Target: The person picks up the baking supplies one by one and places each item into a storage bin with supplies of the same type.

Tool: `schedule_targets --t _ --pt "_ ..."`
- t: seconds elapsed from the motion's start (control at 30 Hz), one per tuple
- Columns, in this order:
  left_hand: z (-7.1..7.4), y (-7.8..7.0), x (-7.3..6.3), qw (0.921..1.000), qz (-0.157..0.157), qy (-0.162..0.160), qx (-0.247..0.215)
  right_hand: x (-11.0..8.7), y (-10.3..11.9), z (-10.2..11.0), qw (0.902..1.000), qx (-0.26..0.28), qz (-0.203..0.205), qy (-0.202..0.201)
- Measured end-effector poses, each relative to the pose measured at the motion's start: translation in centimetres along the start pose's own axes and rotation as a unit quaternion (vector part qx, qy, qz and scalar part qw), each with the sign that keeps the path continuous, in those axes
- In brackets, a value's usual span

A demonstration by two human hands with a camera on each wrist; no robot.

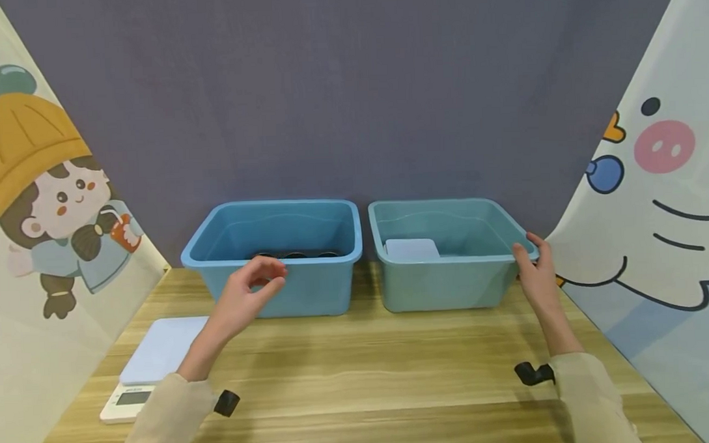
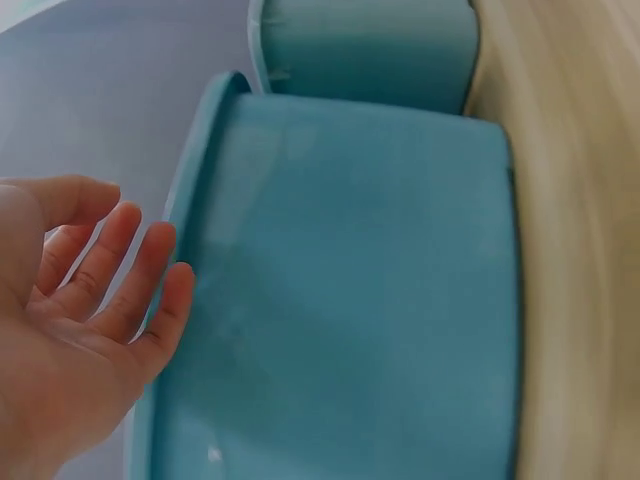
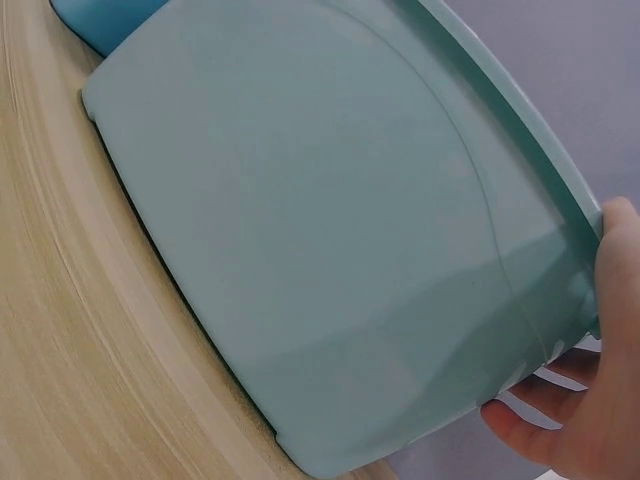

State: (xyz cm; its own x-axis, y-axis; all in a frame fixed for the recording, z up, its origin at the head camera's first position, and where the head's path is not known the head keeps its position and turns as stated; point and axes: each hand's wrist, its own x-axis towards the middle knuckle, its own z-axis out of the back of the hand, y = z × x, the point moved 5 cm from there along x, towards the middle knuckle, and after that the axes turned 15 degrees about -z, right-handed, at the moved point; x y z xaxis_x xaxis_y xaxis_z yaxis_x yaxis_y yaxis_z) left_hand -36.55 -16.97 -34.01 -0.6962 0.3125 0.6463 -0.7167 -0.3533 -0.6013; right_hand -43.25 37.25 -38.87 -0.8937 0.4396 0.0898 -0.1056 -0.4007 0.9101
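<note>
My left hand (image 1: 246,297) hovers before the front of the blue plastic bin (image 1: 310,288), its fingers loosely bent and nothing between them. In the left wrist view, its fingertips (image 2: 172,290) come right up beside that bin's rim. Several dark round-topped things (image 1: 295,255) show just above the blue rim, their lower parts hidden by the front wall. My right hand (image 1: 538,277) grips the front right corner of the grey-green bin (image 1: 445,287). The thumb lies at the rim, and the other fingers curl round the outside. Inside that bin is a white flat-topped object (image 1: 411,249), partly hidden.
A white kitchen scale (image 1: 165,349) lies on the left of the wooden table (image 1: 384,390), partly behind my left forearm. Both bins stand side by side against a dark grey back panel (image 1: 350,104). Printed cloth hangs on each side.
</note>
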Motion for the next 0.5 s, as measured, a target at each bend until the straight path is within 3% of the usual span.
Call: schedule_targets --t 0.23,0.5 --pt "0.9 2.0 -2.0 0.9972 0.039 -0.031 -0.055 0.1 -0.2 0.3 0.9999 -0.011 -0.002 -0.004" --pt "3.2 4.0 -3.9 0.9985 0.052 -0.018 0.009 0.1 0.1 -0.1 0.9999 0.0 0.001 0.016"
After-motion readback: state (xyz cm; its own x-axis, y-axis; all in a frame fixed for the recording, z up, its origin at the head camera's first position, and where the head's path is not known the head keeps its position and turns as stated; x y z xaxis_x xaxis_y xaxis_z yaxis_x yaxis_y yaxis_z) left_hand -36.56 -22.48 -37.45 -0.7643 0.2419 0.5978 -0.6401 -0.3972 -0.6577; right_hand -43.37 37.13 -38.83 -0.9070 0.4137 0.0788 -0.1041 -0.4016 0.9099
